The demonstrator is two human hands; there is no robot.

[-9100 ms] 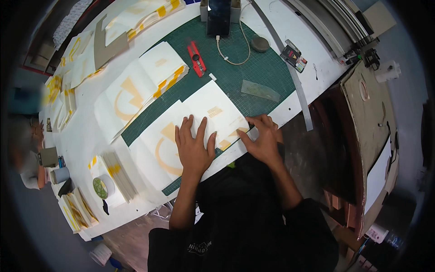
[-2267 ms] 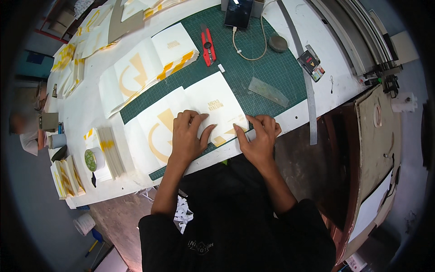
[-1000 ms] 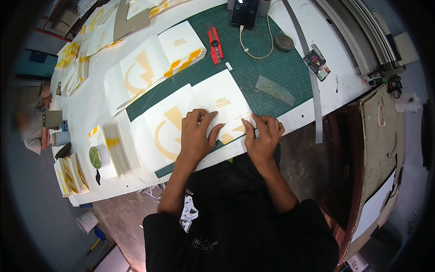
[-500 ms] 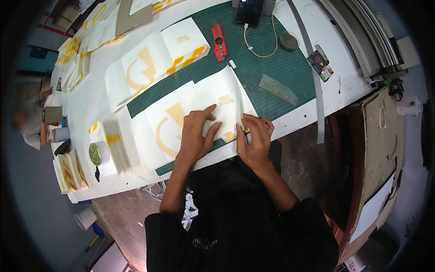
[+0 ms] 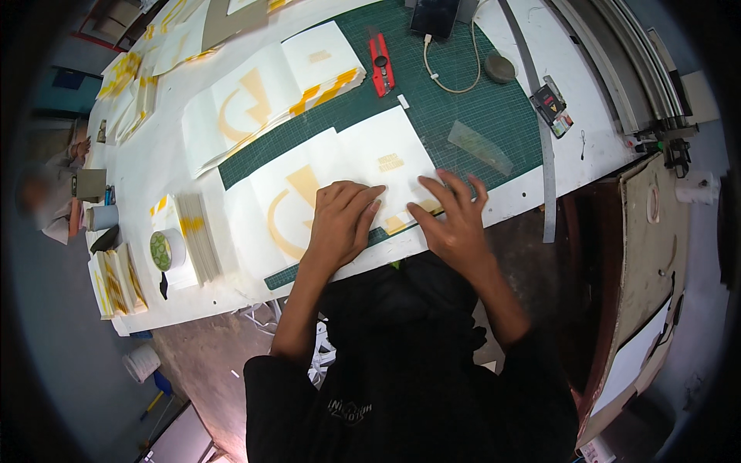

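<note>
A white printed sheet [image 5: 397, 143] with pale yellow graphics lies flat across the green cutting mat [image 5: 421, 92] in front of me. My left hand [image 5: 340, 220] rests on the middle of it, fingers slightly bent and lying on the paper, holding nothing. At its lower right edge, my right hand [image 5: 455, 216] has its fingers apart, the tips on or just above the paper; I cannot tell whether they press on it. Part of the sheet's near edge is hidden under my hands.
Beyond the sheet lies a stack of similar printed sheets [image 5: 270, 81]. A red cutter knife [image 5: 380, 65], a phone [image 5: 434, 17] on a cable and a clear strip [image 5: 480, 147] are on the mat. Left stand folded bundles [image 5: 199, 243] and a tape roll [image 5: 162, 251]. A long metal ruler [image 5: 546, 181] overhangs the right edge.
The sheet's right part, curled up before, now lies flat. My right hand has opened and shifted right; my left hand has stayed nearly in place.
</note>
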